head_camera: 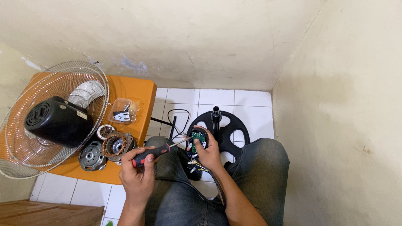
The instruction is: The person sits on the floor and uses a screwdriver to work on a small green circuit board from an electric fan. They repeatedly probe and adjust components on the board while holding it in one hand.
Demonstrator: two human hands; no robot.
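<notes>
Over the person's lap, between the knees of the blue jeans (255, 167), the right hand (208, 154) cups a small fan control housing with a green circuit board (198, 137) facing up; its fingers are curled around the housing from below and the side, the thumb lying along the near edge. The left hand (136, 171) is wrapped tight in a full fist around the red-and-black handle of a screwdriver (161, 151). The screwdriver's long axis runs from lower left to upper right, handle toward the left knee and the thin metal shaft pointing at the board, with the tip at or just on the board's left edge; whether it sits in a screw head is too small to tell. Judging by how things lie, the fan is already well apart: the black motor cover (56, 121) rests in the wire fan guard (25, 146) on the orange stool (134, 90), with the copper-wound stator (117, 145), a metal end bell (91, 157) and a clear tray of small parts (123, 111) beside it. The black round fan base (238, 129) with its short post stands on the white tiled floor beyond the hands. Work on the board looks to be in hand, and nothing appears reassembled yet.
</notes>
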